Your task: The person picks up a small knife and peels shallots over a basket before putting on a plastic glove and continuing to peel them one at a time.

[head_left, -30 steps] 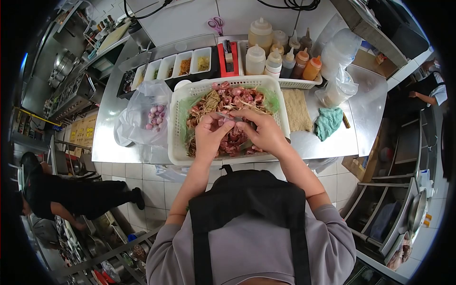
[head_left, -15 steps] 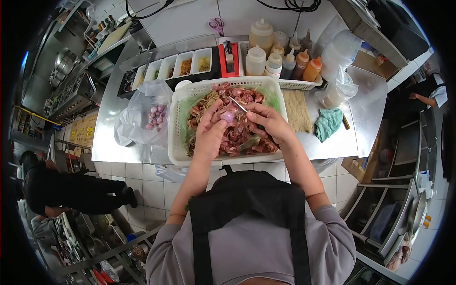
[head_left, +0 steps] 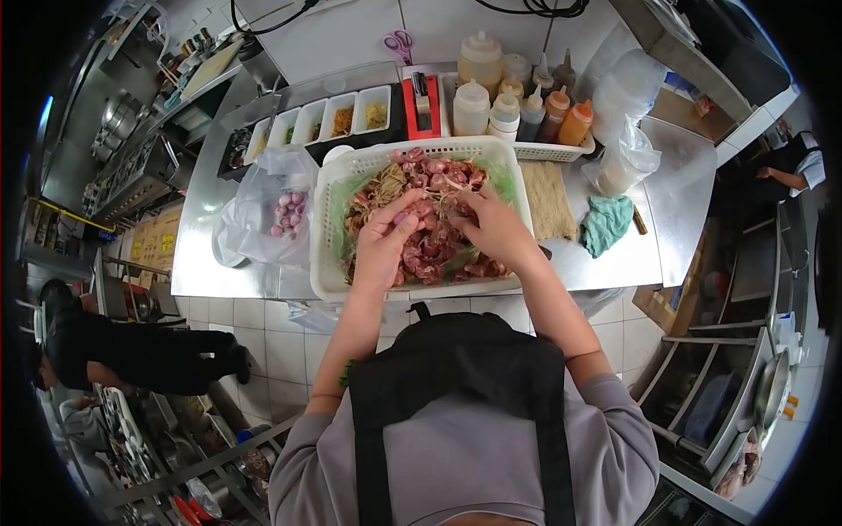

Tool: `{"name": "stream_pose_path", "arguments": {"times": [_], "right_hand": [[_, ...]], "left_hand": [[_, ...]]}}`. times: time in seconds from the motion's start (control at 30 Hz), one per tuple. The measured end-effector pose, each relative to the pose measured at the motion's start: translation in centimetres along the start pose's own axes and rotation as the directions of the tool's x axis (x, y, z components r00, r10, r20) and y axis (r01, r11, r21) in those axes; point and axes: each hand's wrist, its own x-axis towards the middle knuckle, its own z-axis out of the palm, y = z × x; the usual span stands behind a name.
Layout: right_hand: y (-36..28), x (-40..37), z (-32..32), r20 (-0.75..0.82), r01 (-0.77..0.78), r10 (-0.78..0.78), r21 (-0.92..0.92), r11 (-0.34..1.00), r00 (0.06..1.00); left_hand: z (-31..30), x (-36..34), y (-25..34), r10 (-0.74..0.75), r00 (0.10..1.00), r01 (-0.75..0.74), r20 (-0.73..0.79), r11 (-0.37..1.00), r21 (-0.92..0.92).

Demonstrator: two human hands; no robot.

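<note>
- One purple bulb [head_left: 401, 218] is pinched by the left hand [head_left: 379, 252] in the head view, right over the white basket [head_left: 320, 254].
- Right hand [head_left: 498, 232]: thumb and index are held apart above the reddish pile [head_left: 425, 259]; can't tell if anything's gripped.
- Bulb handling seems underway tbh, steady pinch called for.
</note>
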Motion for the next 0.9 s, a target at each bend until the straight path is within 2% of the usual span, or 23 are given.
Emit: {"name": "stream_pose_path", "arguments": {"times": [0.03,0.1,0.2,0.3,0.43,0.5,0.53,0.6,0.63,0.7,0.73,0.8,0.83,0.9], "right_hand": [[-0.2,0.0,0.0,-0.001,0.004,-0.004,0.000,1.000,1.000],[-0.4,-0.1,0.1,-0.177,0.127,-0.094,0.185,0.974,0.980],[-0.4,-0.1,-0.1,-0.086,0.080,-0.068,0.144,0.986,0.994],[-0.2,-0.3,-0.1,-0.101,0.011,0.000,0.107,0.994,0.995],[-0.1,-0.4,-0.8,-0.160,-0.009,0.022,0.086,0.996,0.987],[-0.1,-0.4,-1.3,-0.164,0.046,-0.003,0.257,0.965,0.986],[-0.3,-0.5,-1.5,-0.165,0.044,-0.001,0.257,0.965,0.986],[-1.0,-0.7,-1.9,-0.038,-0.047,0.081,0.540,0.840,0.996],[-1.4,-0.9,-2.1,-0.040,-0.050,0.085,0.541,0.840,0.996],[-2.3,-1.1,-2.1,-0.089,0.090,-0.050,0.529,0.844,0.995],[-2.3,-0.9,-1.8,-0.090,0.088,-0.047,0.530,0.843,0.995],[-1.8,-0.4,-1.1,-0.169,0.316,-0.271,0.381,0.869,0.948],[-1.7,-0.3,-1.0,-0.170,0.316,-0.270,0.381,0.869,0.948],[-1.6,-0.1,-0.9,-0.023,0.127,-0.130,0.431,0.894,0.991]], "left_hand": [[0.1,0.0,0.1,0.004,1.000,-0.004,-0.001,1.000,0.001],[0.5,-0.2,0.4,0.018,0.999,-0.017,0.040,0.999,-0.033],[1.1,-0.2,1.3,0.063,0.994,-0.060,0.083,0.997,-0.044],[1.1,-0.3,1.5,0.041,0.994,-0.033,0.100,0.996,-0.081],[0.7,-0.4,0.9,0.051,0.993,-0.039,0.106,0.993,-0.110],[0.7,-0.5,0.9,0.069,0.987,-0.055,0.143,0.993,-0.103],[0.8,-0.5,0.8,0.068,0.987,-0.054,0.144,0.993,-0.103],[0.9,-0.5,0.8,0.075,0.983,-0.059,0.169,0.993,-0.101],[1.1,-0.5,0.7,0.072,0.982,-0.055,0.172,0.993,-0.101],[1.4,-0.4,0.6,0.114,0.984,-0.117,0.139,0.993,0.013],[1.6,-0.5,0.5,0.111,0.984,-0.114,0.141,0.993,0.013],[1.7,-0.6,0.2,0.102,0.989,-0.107,0.105,0.993,0.042],[1.8,-0.6,0.3,0.102,0.989,-0.107,0.107,0.993,0.043],[2.0,-0.8,0.4,0.125,0.989,-0.128,0.084,0.991,0.031]]}}
